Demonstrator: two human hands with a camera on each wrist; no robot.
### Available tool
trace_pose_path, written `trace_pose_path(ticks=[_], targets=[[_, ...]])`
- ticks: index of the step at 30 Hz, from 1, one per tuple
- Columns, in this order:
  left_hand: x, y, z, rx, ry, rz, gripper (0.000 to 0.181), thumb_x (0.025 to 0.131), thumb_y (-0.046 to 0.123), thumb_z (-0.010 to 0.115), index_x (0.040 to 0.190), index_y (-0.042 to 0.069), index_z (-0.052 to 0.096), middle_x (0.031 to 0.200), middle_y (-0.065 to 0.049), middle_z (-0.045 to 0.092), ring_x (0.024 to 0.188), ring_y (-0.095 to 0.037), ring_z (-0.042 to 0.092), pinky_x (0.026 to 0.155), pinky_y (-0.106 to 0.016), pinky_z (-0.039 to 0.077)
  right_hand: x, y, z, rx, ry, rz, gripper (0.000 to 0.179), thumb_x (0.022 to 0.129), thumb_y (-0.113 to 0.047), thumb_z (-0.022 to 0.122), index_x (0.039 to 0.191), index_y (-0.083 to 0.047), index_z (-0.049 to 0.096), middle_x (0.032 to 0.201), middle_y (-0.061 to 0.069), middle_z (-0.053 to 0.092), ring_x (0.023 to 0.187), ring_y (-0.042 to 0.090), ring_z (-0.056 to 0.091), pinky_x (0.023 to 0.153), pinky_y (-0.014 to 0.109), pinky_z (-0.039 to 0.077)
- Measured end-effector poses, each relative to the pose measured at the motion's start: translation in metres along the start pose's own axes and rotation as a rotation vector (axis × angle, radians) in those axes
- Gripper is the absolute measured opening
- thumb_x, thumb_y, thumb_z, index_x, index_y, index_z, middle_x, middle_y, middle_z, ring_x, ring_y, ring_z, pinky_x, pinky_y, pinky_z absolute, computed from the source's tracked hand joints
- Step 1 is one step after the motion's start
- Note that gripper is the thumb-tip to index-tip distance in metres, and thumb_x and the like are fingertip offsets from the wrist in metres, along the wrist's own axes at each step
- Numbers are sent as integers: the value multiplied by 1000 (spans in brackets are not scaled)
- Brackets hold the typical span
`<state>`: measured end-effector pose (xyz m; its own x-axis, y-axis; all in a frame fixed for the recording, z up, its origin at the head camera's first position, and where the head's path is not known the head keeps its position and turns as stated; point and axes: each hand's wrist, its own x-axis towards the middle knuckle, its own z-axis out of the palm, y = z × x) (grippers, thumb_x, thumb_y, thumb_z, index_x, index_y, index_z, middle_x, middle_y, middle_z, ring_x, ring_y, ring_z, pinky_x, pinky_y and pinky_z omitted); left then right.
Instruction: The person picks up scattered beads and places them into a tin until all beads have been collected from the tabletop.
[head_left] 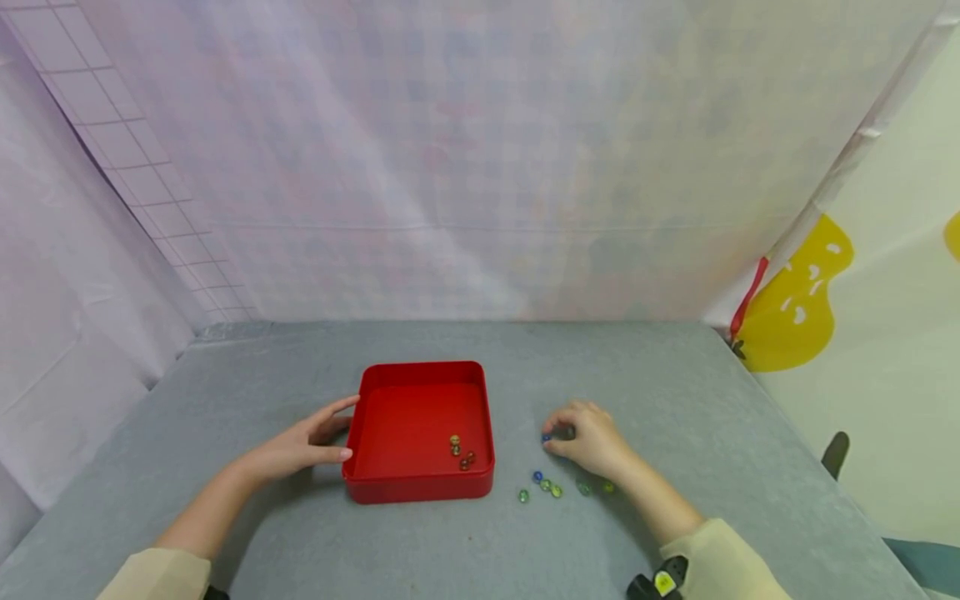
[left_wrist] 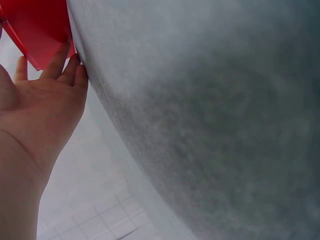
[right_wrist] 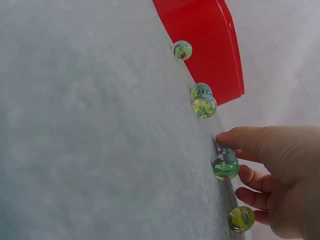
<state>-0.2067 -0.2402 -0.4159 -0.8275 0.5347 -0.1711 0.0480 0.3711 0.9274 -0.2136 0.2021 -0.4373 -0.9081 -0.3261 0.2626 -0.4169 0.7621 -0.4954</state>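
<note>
Your right hand (head_left: 588, 439) pinches one glassy blue marble (head_left: 545, 437); six others (head_left: 557, 492) dot the tabletop (head_left: 420, 550). Your outspread left hand (head_left: 300, 445) touches one red tray (head_left: 420, 490), four marbles (head_left: 455, 450) inside near its right edge.

Head view: high over near side of surface (head_left: 420, 550), faces forward and down; farthest back, takes in left hand (head_left: 303, 450), right hand (head_left: 592, 442), red tray (head_left: 420, 490), curtain (head_left: 450, 167) behind. Left wrist view: low, close, tilted, looks past left hand to tray. Right wrist view: low, tilted, close to loose marbles (right_wrist: 204, 106), tray wall beyond. All three share tray; head and right wrist share marbles.
</note>
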Motion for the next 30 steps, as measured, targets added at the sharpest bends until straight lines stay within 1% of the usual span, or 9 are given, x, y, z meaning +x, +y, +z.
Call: trace_pose_path(ticks=[8,12,18,21,23,27,30], targets=[[0,0,0,21,7,4,77,94,18,62,154,12,15,152,-26,23,138,-43,20,103,-61,26,0,0,-1,5,0,7,13,74,-17,81,81,-20,70,88,-5,60,87,20,51,83,49,35],[0,1,0,6,4,-5,76,94,17,62,154,12,15,151,-26,24,138,-43,20,104,-61,26,0,0,-1,15,7,3,13,75,-17,81,81,-20,71,86,-5,59,86,19,51,82,48,35],[0,0,1,24,10,3,78,93,18,62,154,10,14,152,-26,23,138,-44,20,103,-61,28,0,0,0,31,13,3,14,74,-18,82,82,-20,71,84,-6,58,83,16,49,81,44,34],[0,0,1,16,11,2,78,93,18,62,154,10,14,151,-26,23,138,-44,20,102,-60,28,0,1,0,35,19,0,14,74,-18,82,83,-20,71,85,-6,58,83,16,48,80,44,34],[1,-1,1,27,15,12,78,93,18,63,154,10,14,151,-26,23,138,-44,20,102,-61,29,0,0,-1,38,22,2,14,74,-18,82,83,-21,71,85,-6,58,83,16,48,81,44,34],[1,-2,1,34,16,13,78,93,18,63,154,10,14,151,-26,23,138,-44,21,102,-60,29,0,-1,-2,54,28,5,14,75,-17,82,83,-20,71,84,-5,58,82,17,48,80,43,33],[1,-1,1,16,14,0,78,93,18,62,154,10,14,151,-26,24,138,-43,21,103,-60,28,0,-2,-3,66,33,5,14,75,-16,82,84,-20,71,83,-4,58,82,19,49,80,43,33]])
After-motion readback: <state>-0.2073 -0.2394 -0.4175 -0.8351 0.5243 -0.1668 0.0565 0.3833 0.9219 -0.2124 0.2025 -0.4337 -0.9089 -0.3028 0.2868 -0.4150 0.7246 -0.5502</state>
